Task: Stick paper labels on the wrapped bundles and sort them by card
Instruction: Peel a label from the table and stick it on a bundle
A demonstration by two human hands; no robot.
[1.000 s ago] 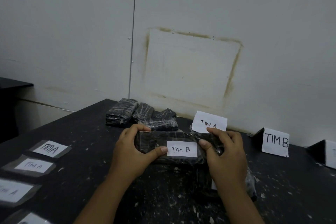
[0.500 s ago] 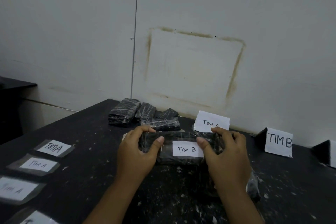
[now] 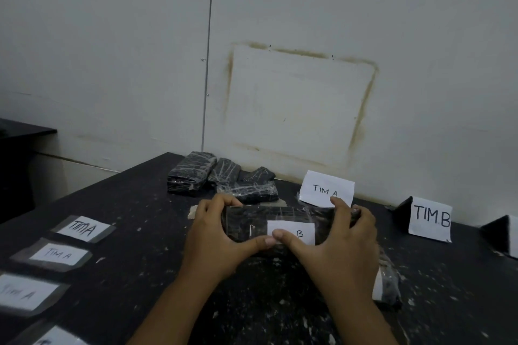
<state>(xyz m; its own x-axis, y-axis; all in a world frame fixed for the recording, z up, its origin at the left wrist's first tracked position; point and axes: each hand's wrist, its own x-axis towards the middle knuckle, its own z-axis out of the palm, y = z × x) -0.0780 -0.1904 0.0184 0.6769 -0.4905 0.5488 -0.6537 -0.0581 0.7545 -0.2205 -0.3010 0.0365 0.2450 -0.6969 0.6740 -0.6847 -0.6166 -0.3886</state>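
A black plastic-wrapped bundle (image 3: 246,225) is held above the dark table (image 3: 134,204) by both hands. My left hand (image 3: 215,238) grips its left end, my right hand (image 3: 339,244) its right end. Both thumbs press on a white paper label (image 3: 301,232) stuck to its front; only the letter B shows beside my right thumb. Behind stands a folded card reading TIM A (image 3: 326,189), and to the right a card reading TIM B (image 3: 430,218). Several loose TIM A labels (image 3: 84,230) backed with tape lie along the table's left side.
Several unlabelled wrapped bundles (image 3: 221,179) lie piled against the white wall. Another wrapped bundle (image 3: 388,286) lies under my right forearm. A third folded card (image 3: 511,237) is cut off at the right edge. The table's left edge drops beside a dark counter (image 3: 22,134).
Both thumbs slid inward along the bundle's front and now meet on the label, covering the word TIM. The bundle stayed in about the same place.
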